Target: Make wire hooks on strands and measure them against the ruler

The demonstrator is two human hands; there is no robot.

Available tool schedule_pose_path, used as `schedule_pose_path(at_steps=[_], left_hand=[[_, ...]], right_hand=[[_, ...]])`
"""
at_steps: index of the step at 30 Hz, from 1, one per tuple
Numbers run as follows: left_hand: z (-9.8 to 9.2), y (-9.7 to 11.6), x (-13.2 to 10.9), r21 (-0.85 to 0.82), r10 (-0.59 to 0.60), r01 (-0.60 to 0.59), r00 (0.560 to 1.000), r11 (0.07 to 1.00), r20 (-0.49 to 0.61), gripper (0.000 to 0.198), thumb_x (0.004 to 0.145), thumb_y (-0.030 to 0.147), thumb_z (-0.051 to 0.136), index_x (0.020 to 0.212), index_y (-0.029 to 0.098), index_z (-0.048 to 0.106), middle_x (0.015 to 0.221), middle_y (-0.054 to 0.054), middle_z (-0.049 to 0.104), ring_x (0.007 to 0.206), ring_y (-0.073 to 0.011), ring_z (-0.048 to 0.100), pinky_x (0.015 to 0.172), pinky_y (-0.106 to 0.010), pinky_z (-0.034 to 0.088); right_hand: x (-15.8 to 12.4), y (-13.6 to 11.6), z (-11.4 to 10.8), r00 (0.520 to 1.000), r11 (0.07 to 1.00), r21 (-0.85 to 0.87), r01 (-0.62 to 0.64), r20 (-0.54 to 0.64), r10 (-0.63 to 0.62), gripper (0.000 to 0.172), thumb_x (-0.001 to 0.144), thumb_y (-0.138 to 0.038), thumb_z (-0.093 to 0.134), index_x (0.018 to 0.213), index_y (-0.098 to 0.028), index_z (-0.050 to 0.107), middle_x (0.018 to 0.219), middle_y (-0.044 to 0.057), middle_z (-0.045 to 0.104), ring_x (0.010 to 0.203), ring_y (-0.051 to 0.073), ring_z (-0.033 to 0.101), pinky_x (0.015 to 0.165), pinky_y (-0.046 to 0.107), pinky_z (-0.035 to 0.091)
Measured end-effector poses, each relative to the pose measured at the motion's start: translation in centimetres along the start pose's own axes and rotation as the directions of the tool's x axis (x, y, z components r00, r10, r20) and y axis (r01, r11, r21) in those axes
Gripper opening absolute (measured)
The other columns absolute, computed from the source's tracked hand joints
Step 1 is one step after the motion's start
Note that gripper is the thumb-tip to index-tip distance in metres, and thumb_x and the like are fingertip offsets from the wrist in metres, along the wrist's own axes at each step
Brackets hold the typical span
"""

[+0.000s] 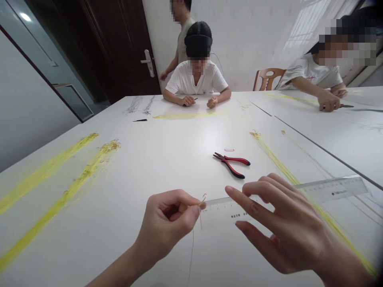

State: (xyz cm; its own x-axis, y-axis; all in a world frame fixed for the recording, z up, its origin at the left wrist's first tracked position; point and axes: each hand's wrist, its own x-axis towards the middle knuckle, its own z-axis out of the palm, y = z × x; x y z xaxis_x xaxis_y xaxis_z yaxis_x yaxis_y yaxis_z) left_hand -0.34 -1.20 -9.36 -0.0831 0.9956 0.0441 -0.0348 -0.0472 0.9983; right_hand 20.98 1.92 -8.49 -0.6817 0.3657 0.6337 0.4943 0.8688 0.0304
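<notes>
- With the left hand (167, 228), grips a tiny gold-coloured metal hook (204, 197) between thumb and forefinger, leaving the bend exposed, beside the left end of a long clear plastic ruler (339, 189).
- With the right hand (284, 225), reaches over the ruler's middle with parted fingers; cannot tell whether touching it.
- Best to pinch lightly, steady the ruler flat, keep the thin pale line (192, 255) trailing slack toward the near side.

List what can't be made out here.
In the head view:
Small gold metal hook: lower part hidden by the left hand.
Clear plastic ruler: middle covered by the right hand; finest markings too small.
Long yellow thread bundles at left: near ends cut off by the picture's left edge.
</notes>
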Motion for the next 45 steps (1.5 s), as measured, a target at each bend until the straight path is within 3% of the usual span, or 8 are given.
schedule_pose_path(at_steps=[19, 29, 36, 41, 45], left_hand=[[-0.13, 0.07, 0.01, 0.050, 0.010, -0.010, 1.000, 0.999, -0.004, 0.015, 0.064, 0.014, 0.062, 0.050, 0.019, 0.060, 0.045, 0.006, 0.037, 0.045, -0.0079, 0.031, 0.048, -0.024, 0.040], [-0.14, 0.02, 0.03, 0.050, 0.013, -0.013, 1.000, 0.999, -0.006, 0.014, 0.063, 0.014, 0.062, 0.050, 0.018, 0.061, 0.044, 0.006, 0.037, 0.045, -0.0077, 0.031, 0.051, -0.025, 0.043], [-0.14, 0.09, 0.01, 0.058, 0.006, -0.006, 1.000, 0.998, -0.005, 0.012, 0.064, 0.015, 0.061, 0.053, 0.018, 0.063, 0.044, 0.006, 0.035, 0.044, -0.0076, 0.029, 0.044, -0.022, 0.035], [-0.61, -0.24, 0.25, 0.086, 0.050, -0.058, 0.995, 0.995, 0.087, 0.013, 0.067, 0.014, 0.060, 0.055, 0.018, 0.062, 0.045, 0.007, 0.032, 0.044, -0.0074, 0.029, 0.043, -0.021, 0.033], [-0.87, -0.44, 0.36, 0.095, 0.053, -0.062, 0.995, 0.994, 0.088, 0.014, 0.069, 0.014, 0.059, 0.055, 0.019, 0.061, 0.046, 0.007, 0.030, 0.045, -0.0075, 0.028, 0.043, -0.021, 0.030]], right_hand=[[0.13, 0.01, 0.01, 1.000, 1.000, -0.001, 0.001, 0.005, -0.001, 0.042, 0.078, -0.020, 0.056, 0.119, -0.010, 0.054, 0.086, 0.008, 0.053, 0.067, 0.016, 0.044, 0.060, 0.034, 0.039], [0.25, 0.06, 0.25, 1.000, 1.000, 0.013, 0.000, 0.007, 0.000, 0.043, 0.077, -0.018, 0.057, 0.119, -0.009, 0.053, 0.086, 0.009, 0.053, 0.067, 0.016, 0.043, 0.060, 0.034, 0.038], [-0.04, 0.03, 0.05, 1.000, 1.000, 0.007, -0.002, 0.007, 0.002, 0.044, 0.077, -0.019, 0.057, 0.120, -0.010, 0.053, 0.087, 0.008, 0.053, 0.068, 0.016, 0.045, 0.061, 0.034, 0.039], [0.08, 0.00, 0.04, 1.000, 1.000, 0.009, -0.004, 0.000, 0.004, 0.043, 0.077, -0.018, 0.056, 0.119, -0.010, 0.054, 0.085, 0.008, 0.053, 0.067, 0.016, 0.044, 0.060, 0.033, 0.039], [0.19, 0.01, 0.18, 1.000, 1.000, 0.007, -0.004, -0.004, 0.004, 0.042, 0.078, -0.019, 0.055, 0.118, -0.010, 0.054, 0.086, 0.008, 0.053, 0.067, 0.016, 0.044, 0.060, 0.033, 0.039]])
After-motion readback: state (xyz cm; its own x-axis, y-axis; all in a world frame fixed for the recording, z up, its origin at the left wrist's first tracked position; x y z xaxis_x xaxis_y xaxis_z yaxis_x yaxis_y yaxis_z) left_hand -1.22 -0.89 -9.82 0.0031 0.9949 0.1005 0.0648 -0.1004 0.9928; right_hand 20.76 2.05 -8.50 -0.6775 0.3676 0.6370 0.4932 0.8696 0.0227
